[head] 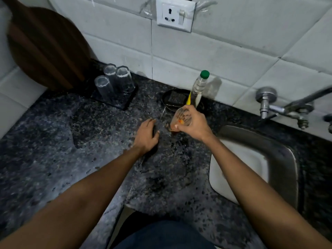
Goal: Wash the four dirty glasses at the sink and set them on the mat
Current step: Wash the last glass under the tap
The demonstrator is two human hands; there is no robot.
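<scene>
Three clear glasses stand upside down on a dark mat at the back of the granite counter. My right hand grips a fourth glass just above the counter, left of the sink; the glass is tilted and has orange-brown residue inside. My left hand rests on the counter beside it, fingers loosely bent, holding nothing. The steel sink lies to the right, with a white basin inside.
A black dish with a scrub pad and a green-capped soap bottle sit behind my right hand. A tap juts from the tiled wall over the sink. A dark wooden board leans at the back left. A wall socket is above.
</scene>
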